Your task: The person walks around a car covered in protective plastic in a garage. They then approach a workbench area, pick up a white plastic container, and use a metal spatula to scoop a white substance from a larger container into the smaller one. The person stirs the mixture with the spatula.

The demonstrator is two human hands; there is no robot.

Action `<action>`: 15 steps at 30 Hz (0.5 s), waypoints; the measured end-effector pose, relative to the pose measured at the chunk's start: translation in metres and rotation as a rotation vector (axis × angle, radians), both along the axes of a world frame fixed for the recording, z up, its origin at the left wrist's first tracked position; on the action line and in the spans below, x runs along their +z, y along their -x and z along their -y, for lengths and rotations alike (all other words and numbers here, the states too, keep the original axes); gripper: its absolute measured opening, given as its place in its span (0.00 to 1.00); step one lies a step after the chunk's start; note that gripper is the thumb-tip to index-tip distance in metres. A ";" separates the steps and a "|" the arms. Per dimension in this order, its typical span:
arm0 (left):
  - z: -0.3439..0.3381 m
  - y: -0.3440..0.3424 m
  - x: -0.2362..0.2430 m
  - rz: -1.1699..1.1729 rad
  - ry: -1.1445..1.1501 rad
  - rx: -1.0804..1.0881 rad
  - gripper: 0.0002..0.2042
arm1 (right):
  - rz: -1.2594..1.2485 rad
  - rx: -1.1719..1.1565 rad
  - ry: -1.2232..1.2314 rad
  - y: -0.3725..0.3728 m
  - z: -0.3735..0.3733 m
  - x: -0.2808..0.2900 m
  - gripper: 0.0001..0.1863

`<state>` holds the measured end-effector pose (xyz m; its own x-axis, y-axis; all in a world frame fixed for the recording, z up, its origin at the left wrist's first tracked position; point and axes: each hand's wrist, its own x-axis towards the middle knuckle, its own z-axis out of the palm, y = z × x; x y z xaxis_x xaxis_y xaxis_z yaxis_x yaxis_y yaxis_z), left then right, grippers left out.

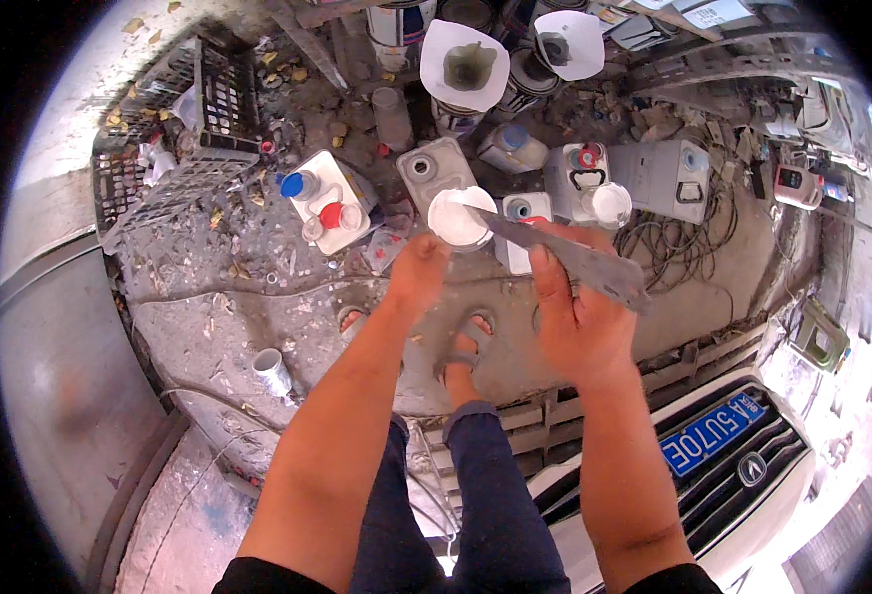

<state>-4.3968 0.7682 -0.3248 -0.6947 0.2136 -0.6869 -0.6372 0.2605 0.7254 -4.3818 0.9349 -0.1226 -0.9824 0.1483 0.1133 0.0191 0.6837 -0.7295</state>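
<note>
My left hand (420, 269) is closed at the near left side of a white cup (446, 213), holding it by the wall. Pale whitish stuff shows inside the cup, but I cannot tell how deep it is. In my right hand (586, 322) is a long, flat, grey mixing spatula (594, 263), its thumb lying along the blade. The spatula's narrow tip reaches over the rim into the cup, and its broad end points to the right. Part of a small white jug (515, 255) stands just beyond, partly hidden by the spatula and the right hand.
Several plastic jugs, including a blue-capped one (355, 188) and a grey one (666, 178), stand ahead. Paint cans carry paper funnels (465, 67). A black crate (228, 94) stands left, a white cup (271, 370) nearer, hoses (683, 238) right, a car front (713, 475) close.
</note>
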 end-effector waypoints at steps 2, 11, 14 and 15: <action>0.005 -0.001 -0.007 -0.035 0.015 -0.008 0.06 | -0.018 0.069 0.012 0.006 -0.004 -0.007 0.09; 0.001 -0.001 -0.012 -0.039 0.072 -0.083 0.06 | 0.011 -0.123 -0.069 -0.021 0.017 -0.046 0.09; 0.002 -0.001 -0.011 -0.021 0.075 -0.045 0.10 | -0.030 -0.098 -0.045 -0.012 0.016 -0.016 0.09; 0.002 -0.002 -0.011 -0.023 0.065 -0.017 0.10 | -0.055 -0.060 -0.049 -0.008 0.009 -0.009 0.09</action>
<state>-4.3945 0.7660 -0.3359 -0.7073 0.1809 -0.6833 -0.6155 0.3177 0.7213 -4.3736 0.9257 -0.1318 -0.9640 0.1999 0.1755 0.0219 0.7173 -0.6964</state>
